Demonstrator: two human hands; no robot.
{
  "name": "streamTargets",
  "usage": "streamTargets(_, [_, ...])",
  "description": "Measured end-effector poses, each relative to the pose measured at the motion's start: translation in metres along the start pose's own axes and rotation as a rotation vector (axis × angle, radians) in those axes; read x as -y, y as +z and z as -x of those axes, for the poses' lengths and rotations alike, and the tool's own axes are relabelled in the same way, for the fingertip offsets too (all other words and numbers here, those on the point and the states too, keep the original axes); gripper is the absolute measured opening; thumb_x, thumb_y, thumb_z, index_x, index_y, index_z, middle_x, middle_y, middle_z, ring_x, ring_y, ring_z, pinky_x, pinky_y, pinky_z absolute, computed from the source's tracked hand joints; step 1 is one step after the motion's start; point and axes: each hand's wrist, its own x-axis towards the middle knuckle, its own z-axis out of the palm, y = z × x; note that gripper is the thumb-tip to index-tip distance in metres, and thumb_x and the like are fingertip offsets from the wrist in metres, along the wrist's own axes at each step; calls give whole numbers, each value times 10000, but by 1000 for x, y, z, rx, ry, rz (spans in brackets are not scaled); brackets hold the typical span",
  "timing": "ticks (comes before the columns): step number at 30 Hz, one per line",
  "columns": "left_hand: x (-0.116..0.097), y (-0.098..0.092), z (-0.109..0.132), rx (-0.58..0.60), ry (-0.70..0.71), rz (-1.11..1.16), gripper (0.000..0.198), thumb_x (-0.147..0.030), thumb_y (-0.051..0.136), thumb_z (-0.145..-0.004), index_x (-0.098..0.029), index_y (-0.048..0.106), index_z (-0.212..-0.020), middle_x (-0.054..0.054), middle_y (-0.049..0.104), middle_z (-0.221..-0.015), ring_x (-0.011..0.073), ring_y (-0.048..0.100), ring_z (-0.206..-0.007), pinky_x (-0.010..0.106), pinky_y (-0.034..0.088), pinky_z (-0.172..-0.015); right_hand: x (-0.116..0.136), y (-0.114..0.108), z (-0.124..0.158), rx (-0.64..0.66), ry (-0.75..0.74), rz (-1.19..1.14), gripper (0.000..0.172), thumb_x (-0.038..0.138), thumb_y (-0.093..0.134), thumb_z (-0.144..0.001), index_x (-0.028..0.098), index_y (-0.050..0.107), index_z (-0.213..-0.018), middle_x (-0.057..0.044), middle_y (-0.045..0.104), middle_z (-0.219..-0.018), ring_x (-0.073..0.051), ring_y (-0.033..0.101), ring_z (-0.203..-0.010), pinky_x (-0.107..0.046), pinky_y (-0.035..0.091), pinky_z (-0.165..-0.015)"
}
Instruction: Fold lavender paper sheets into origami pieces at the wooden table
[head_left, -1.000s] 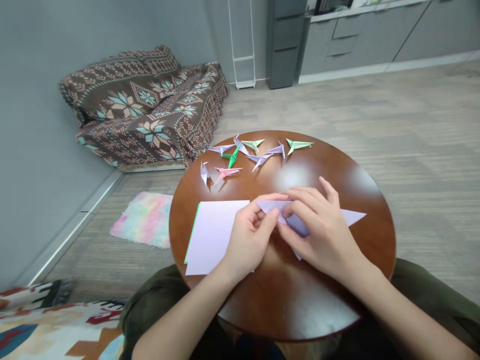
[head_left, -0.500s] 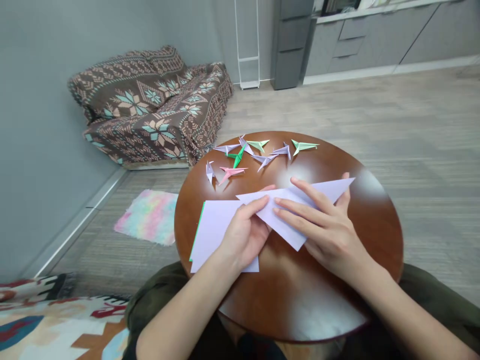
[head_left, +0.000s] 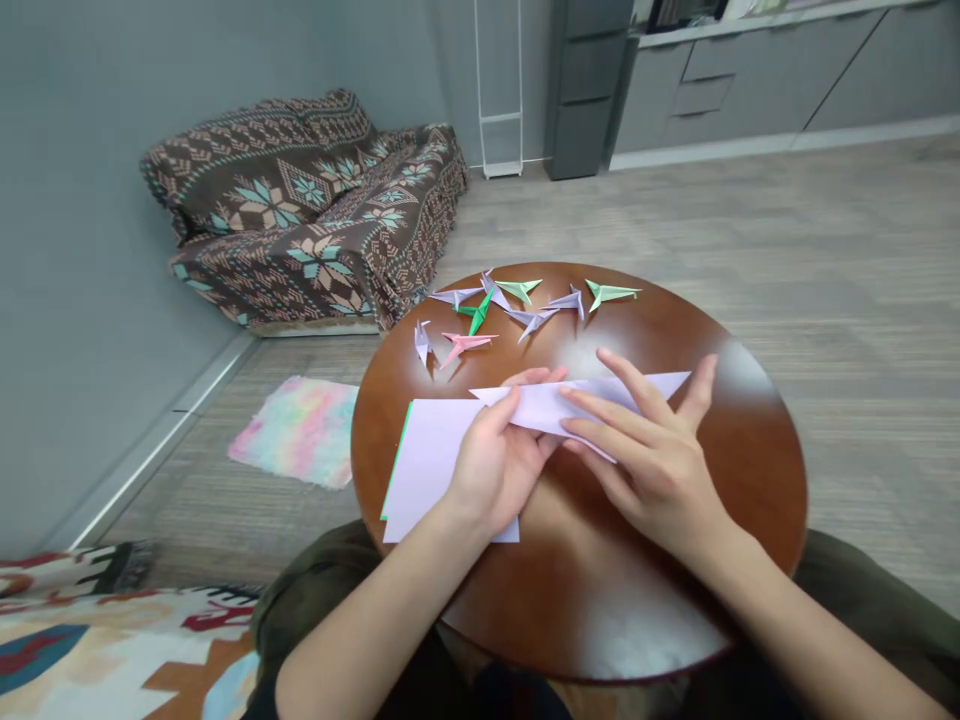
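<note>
From my remote seat I see the person's left hand [head_left: 495, 475] pinching a folded lilac sheet [head_left: 544, 405], its thumb on top and its fingers [head_left: 534, 376] curled just past the far edge. The right hand [head_left: 652, 465] is open and unclenched, its fingers [head_left: 600, 412] spread across the sheet and its thumb raised. The sheet lies near the middle of a round wooden surface [head_left: 600, 600], its tip pointing toward 3 o'clock. Its other end overlaps a flat lilac paper [head_left: 427, 470] with a green edge, at 9 o'clock under the left hand. Small origami pieces [head_left: 480, 313] sit near the rim at 12 o'clock. Beyond the surface, I can see a patterned sofa [head_left: 300, 220] at 10 o'clock and a pastel rug [head_left: 296, 430] at 9 o'clock.
</note>
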Motion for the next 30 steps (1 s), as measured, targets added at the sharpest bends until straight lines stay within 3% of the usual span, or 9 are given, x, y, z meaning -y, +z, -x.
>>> streamTargets(4, [0, 3, 3, 92, 61, -37, 238, -310, 515, -1031, -187, 719, -1036, 88, 758, -1265, 230, 667, -1271, 363, 522, -1086, 0, 0, -1, -129, 114, -5, 136, 176, 717, -917, 245, 698, -802, -66, 786, -1250, -402, 601, -1347, -814, 56, -1177])
streamTargets(7, [0, 6, 7, 166, 68, -65, 238, -369, 570, -1012, -181, 707, -1061, 106, 761, -1254, 257, 658, -1293, 394, 492, -1125, -1, 2, -1, -167, 194, -46, 167, 183, 702, -921, 242, 688, -765, -78, 779, -1256, -394, 616, -1325, -800, 119, -1172])
streamTargets(11, [2, 9, 10, 204, 110, -141, 236, -220, 739, -899, -195, 672, -1124, 86, 756, -1276, 244, 650, -1309, 369, 466, -1146, -2, 1, -1, -167, 298, -135, 177, 219, 672, -943, 251, 696, -770, -66, 809, -1167, -360, 673, -1245, -761, 171, -1179])
streamTargets(17, [4, 7, 7, 147, 203, -127, 171, -291, 728, -941, -192, 641, -1049, 104, 788, -1194, 264, 701, -1239, 429, 496, -1117, -3, -7, -5, -56, 399, -288, 165, 265, 673, -947, 254, 722, -790, -47, 822, -1104, -334, 716, -1164, -712, 181, -1197])
streamTargets(22, [2, 4, 3, 105, 293, -96, 116, -260, 733, -940, -193, 660, -1001, 70, 805, -1142, 221, 750, -1139, 394, 541, -1079, -2, -15, -7, 105, 412, -342, 134, 255, 680, -934, 263, 725, -808, -25, 814, -1061, -308, 734, -1083, -718, 154, -1188])
streamTargets(26, [4, 2, 2, 122, 338, -155, 122, -222, 773, -904, -186, 665, -946, 49, 817, -1077, 201, 780, -1042, 355, 579, -1022, 4, -24, -10, 246, 438, -362, 73, 280, 708, -916, 275, 719, -844, -8, 790, -1107, -292, 719, -1103, -734, 96, -1190])
streamTargets(30, [7, 2, 4, 191, 296, -182, 112, -204, 757, -916, -186, 646, -917, 41, 823, -1048, 203, 787, -1022, 340, 607, -968, 11, -30, -14, 234, 484, -382, 157, 315, 701, -935, 262, 695, -787, 17, 801, -982, -257, 747, -980, -672, 199, -1184])
